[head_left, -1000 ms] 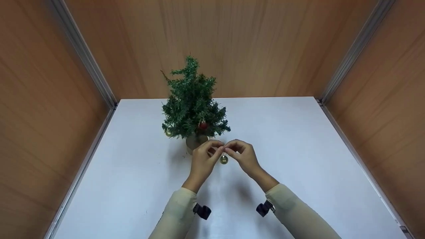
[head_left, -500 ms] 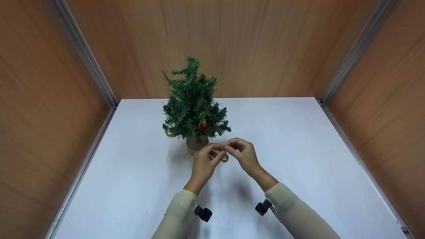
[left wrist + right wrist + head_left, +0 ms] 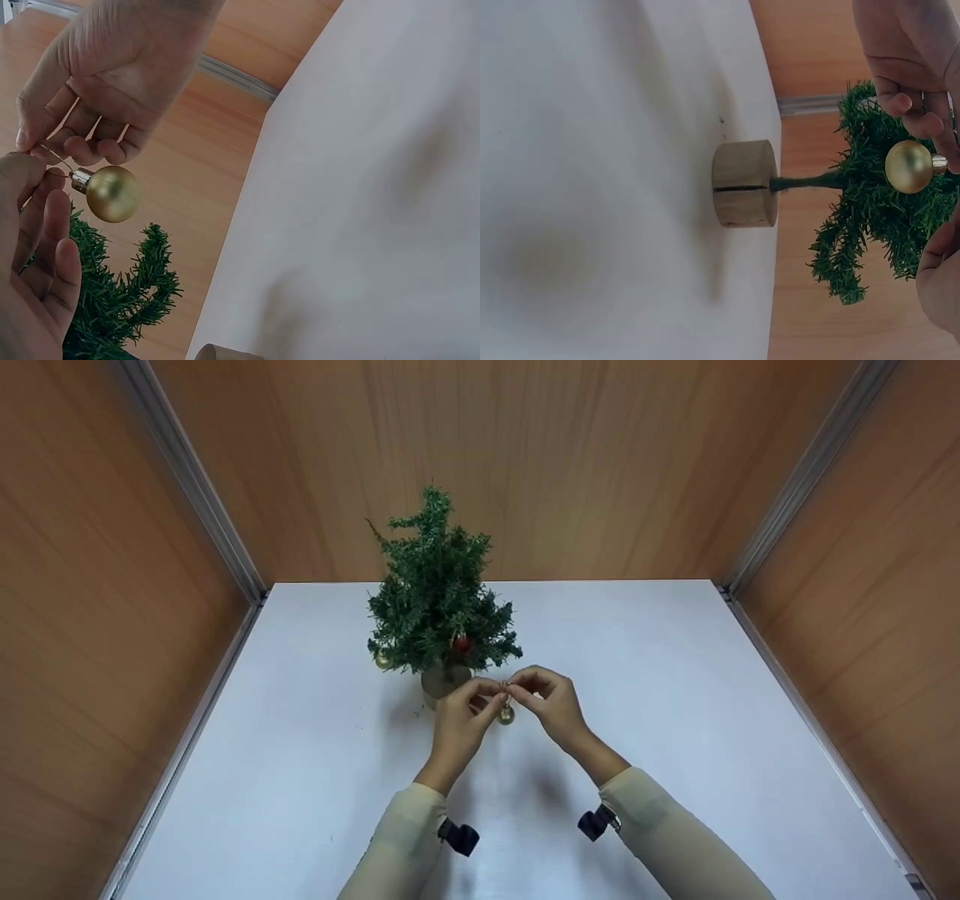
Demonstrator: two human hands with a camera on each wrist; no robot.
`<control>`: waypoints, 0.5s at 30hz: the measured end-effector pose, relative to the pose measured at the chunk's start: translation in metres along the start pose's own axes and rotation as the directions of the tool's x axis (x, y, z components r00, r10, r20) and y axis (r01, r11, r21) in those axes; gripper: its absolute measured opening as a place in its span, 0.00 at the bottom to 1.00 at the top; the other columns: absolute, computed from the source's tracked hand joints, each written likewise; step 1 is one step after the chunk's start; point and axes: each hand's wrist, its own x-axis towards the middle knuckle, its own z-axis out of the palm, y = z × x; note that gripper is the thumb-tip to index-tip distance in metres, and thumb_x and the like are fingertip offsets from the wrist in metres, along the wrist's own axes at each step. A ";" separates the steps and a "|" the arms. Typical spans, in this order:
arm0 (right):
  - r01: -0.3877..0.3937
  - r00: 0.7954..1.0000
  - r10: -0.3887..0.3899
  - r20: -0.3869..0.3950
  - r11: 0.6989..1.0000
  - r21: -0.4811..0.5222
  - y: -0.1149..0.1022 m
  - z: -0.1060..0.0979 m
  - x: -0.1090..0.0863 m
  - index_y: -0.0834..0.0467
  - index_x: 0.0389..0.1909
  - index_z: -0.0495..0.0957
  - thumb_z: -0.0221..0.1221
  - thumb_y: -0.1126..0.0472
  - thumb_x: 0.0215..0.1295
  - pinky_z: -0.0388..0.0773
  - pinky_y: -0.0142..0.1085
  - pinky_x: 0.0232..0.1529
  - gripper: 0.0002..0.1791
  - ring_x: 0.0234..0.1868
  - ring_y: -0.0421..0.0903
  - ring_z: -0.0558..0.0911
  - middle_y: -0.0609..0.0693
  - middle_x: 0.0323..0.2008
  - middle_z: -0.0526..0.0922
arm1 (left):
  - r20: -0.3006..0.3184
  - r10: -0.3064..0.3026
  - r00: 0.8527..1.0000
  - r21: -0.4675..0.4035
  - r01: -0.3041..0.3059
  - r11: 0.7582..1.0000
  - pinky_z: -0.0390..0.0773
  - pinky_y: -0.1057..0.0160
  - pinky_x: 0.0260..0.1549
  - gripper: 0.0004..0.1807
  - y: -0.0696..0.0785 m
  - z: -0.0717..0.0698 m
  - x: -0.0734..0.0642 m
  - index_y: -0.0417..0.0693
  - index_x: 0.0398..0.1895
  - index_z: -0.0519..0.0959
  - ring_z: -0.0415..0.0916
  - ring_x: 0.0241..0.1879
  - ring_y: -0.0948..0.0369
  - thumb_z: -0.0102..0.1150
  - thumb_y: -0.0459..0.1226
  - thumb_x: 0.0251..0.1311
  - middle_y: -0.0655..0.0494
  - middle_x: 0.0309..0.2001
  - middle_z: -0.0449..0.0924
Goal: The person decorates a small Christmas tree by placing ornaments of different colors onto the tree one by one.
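Note:
A gold Christmas bauble [image 3: 506, 715] with a shiny cap hangs from a thin string loop [image 3: 54, 156] in front of the small tree. My left hand [image 3: 457, 724] pinches the loop between thumb and index finger. From the other side my right hand [image 3: 556, 712] pinches the same string, its fingertips meeting the left ones. In the left wrist view the bauble [image 3: 112, 193] dangles just off both sets of fingertips, the other fingers loosely bent. Behind the hands stands the green artificial Christmas tree [image 3: 435, 592]; a red bauble [image 3: 461, 644] hangs low on its front.
Another gold bauble [image 3: 383, 661] hangs at the tree's lower left. A round wooden base [image 3: 744, 184] carries the tree on the white table [image 3: 660, 675]. Wood panels [image 3: 570, 465] enclose the table at the back and both sides.
Both hands stay in nearly the same place, with small shifts of the fingers at the string. The bauble swings slightly, partly behind the left thumb half a second ago and more visible now.

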 end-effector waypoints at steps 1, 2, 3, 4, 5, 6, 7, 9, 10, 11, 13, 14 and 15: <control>0.004 1.000 -0.004 -0.002 1.000 -0.002 0.000 0.000 0.001 0.65 0.33 0.78 0.58 0.67 0.58 0.73 0.43 0.36 0.05 0.32 0.47 0.76 0.53 0.31 0.80 | -0.005 0.005 1.000 0.001 -0.005 1.000 0.75 0.68 0.25 0.10 0.000 0.000 0.001 0.56 0.34 0.79 0.74 0.25 0.65 0.57 0.50 0.55 0.68 0.31 0.78; 0.007 1.000 -0.007 -0.004 1.000 -0.004 0.001 0.000 0.002 0.65 0.33 0.78 0.59 0.67 0.58 0.73 0.43 0.36 0.05 0.32 0.47 0.76 0.53 0.31 0.80 | -0.010 0.008 1.000 0.000 -0.008 1.000 0.75 0.68 0.25 0.10 -0.001 -0.001 0.002 0.56 0.34 0.79 0.74 0.25 0.65 0.57 0.49 0.55 0.67 0.31 0.78; 0.009 1.000 -0.009 -0.005 1.000 -0.006 0.001 0.000 0.003 0.65 0.33 0.78 0.59 0.67 0.58 0.73 0.42 0.36 0.05 0.32 0.47 0.76 0.53 0.31 0.80 | -0.014 0.011 1.000 0.000 -0.011 1.000 0.75 0.68 0.25 0.10 -0.001 -0.001 0.003 0.56 0.34 0.79 0.74 0.25 0.64 0.57 0.49 0.55 0.67 0.30 0.78; 0.008 1.000 -0.008 -0.005 1.000 -0.011 0.002 0.000 0.003 0.65 0.33 0.78 0.59 0.67 0.58 0.73 0.41 0.36 0.05 0.32 0.47 0.76 0.53 0.31 0.80 | -0.021 0.011 1.000 0.000 -0.011 1.000 0.75 0.68 0.25 0.10 -0.002 -0.002 0.004 0.55 0.34 0.79 0.74 0.25 0.64 0.57 0.48 0.55 0.67 0.30 0.78; 0.008 1.000 -0.008 -0.006 1.000 -0.015 0.003 0.001 0.004 0.65 0.33 0.78 0.59 0.67 0.58 0.73 0.40 0.35 0.05 0.32 0.46 0.76 0.53 0.31 0.80 | -0.027 0.010 1.000 0.001 -0.010 1.000 0.75 0.67 0.25 0.09 -0.003 -0.002 0.004 0.55 0.34 0.79 0.74 0.24 0.64 0.58 0.48 0.55 0.66 0.30 0.78; 0.008 1.000 -0.008 -0.006 1.000 -0.019 0.004 0.001 0.005 0.66 0.33 0.78 0.59 0.67 0.58 0.73 0.39 0.35 0.05 0.31 0.46 0.76 0.53 0.31 0.80 | -0.033 0.008 0.999 0.002 -0.008 1.000 0.75 0.68 0.25 0.09 -0.004 -0.002 0.005 0.55 0.33 0.79 0.74 0.24 0.64 0.58 0.48 0.55 0.66 0.30 0.78; 0.009 1.000 -0.009 -0.006 1.000 -0.027 0.004 0.001 0.005 0.66 0.33 0.78 0.59 0.67 0.58 0.73 0.38 0.34 0.05 0.31 0.46 0.76 0.53 0.30 0.80 | -0.039 0.005 0.999 0.005 -0.005 1.000 0.75 0.68 0.25 0.09 -0.005 -0.002 0.006 0.55 0.33 0.79 0.74 0.24 0.64 0.58 0.47 0.55 0.66 0.30 0.78; 0.005 1.000 -0.005 -0.008 0.999 -0.038 0.006 0.000 0.007 0.66 0.33 0.78 0.59 0.67 0.58 0.73 0.36 0.34 0.05 0.31 0.46 0.76 0.54 0.30 0.80 | -0.050 -0.003 0.999 0.007 0.003 1.000 0.75 0.68 0.25 0.08 -0.006 -0.003 0.008 0.55 0.33 0.79 0.73 0.24 0.65 0.58 0.47 0.55 0.66 0.30 0.78; 0.005 1.000 -0.005 -0.010 0.999 -0.043 0.007 0.000 0.008 0.67 0.33 0.78 0.59 0.67 0.58 0.73 0.36 0.34 0.05 0.31 0.47 0.76 0.54 0.30 0.80 | -0.055 -0.006 0.998 0.007 0.006 1.000 0.75 0.68 0.25 0.08 -0.007 -0.003 0.009 0.55 0.33 0.79 0.73 0.24 0.65 0.58 0.47 0.55 0.66 0.29 0.78; 0.004 1.000 -0.005 -0.012 0.999 -0.045 0.008 0.000 0.009 0.67 0.33 0.78 0.58 0.67 0.58 0.73 0.37 0.34 0.06 0.31 0.47 0.76 0.55 0.30 0.80 | -0.058 -0.007 0.998 0.006 0.008 1.000 0.75 0.68 0.25 0.08 -0.007 -0.003 0.010 0.54 0.33 0.79 0.73 0.24 0.66 0.59 0.46 0.55 0.66 0.29 0.78; 0.000 1.000 -0.001 -0.015 0.999 -0.045 0.009 -0.001 0.010 0.67 0.33 0.77 0.58 0.67 0.58 0.73 0.38 0.34 0.06 0.32 0.48 0.76 0.55 0.30 0.79 | -0.061 -0.007 0.998 0.008 0.008 1.000 0.74 0.68 0.25 0.07 -0.007 -0.004 0.012 0.55 0.33 0.79 0.73 0.24 0.66 0.59 0.46 0.55 0.66 0.29 0.78; -0.004 1.000 0.003 -0.015 0.999 -0.042 0.009 -0.001 0.011 0.67 0.34 0.77 0.58 0.67 0.59 0.73 0.38 0.34 0.06 0.32 0.48 0.76 0.55 0.31 0.79 | -0.065 -0.007 0.998 0.003 0.007 1.000 0.74 0.68 0.24 0.07 -0.007 -0.004 0.014 0.55 0.33 0.79 0.73 0.24 0.66 0.59 0.46 0.55 0.66 0.29 0.78; -0.005 1.000 0.005 -0.016 0.999 -0.041 0.010 -0.001 0.012 0.67 0.34 0.77 0.58 0.67 0.59 0.72 0.39 0.34 0.06 0.32 0.49 0.76 0.55 0.31 0.79 | -0.070 -0.006 0.998 0.002 0.007 1.000 0.74 0.68 0.24 0.06 -0.008 -0.004 0.015 0.55 0.32 0.79 0.73 0.24 0.66 0.59 0.45 0.55 0.66 0.29 0.78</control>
